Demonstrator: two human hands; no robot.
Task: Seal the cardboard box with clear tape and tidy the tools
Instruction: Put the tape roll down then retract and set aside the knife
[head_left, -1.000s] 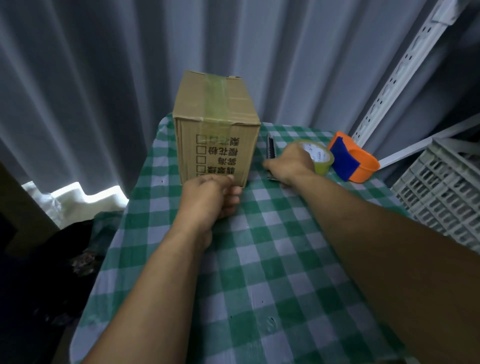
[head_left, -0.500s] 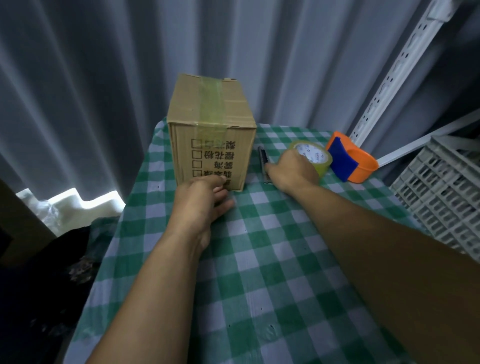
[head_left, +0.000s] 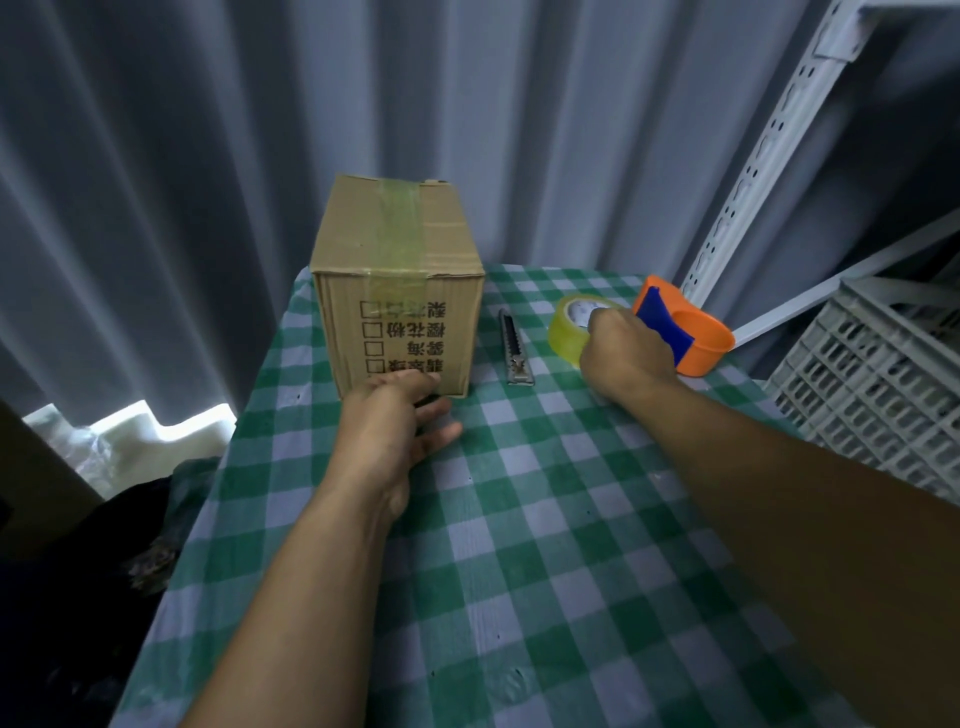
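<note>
Cardboard box (head_left: 397, 291) sits at the far left of the checked tablecloth (head_left: 545, 545), a strip of clear tape already across its top seam. Nearest us, the left hand (head_left: 397, 421) rests at the box's front foot, fingers loosely spread, holding nothing. Over to the right hand (head_left: 621, 356): fingers curled onto the tape roll (head_left: 569, 327), though whether it grips or merely rests there I cannot tell. Sealing looks done, so this reads as tidying. Next move, I'd say: lift the roll clear without knocking the utility knife (head_left: 515, 348) just beside it or the orange dispenser (head_left: 693, 332) behind. Beyond, grey curtains (head_left: 208, 156), a slotted shelf upright (head_left: 769, 140), a plastic crate (head_left: 883, 379) at right.
</note>
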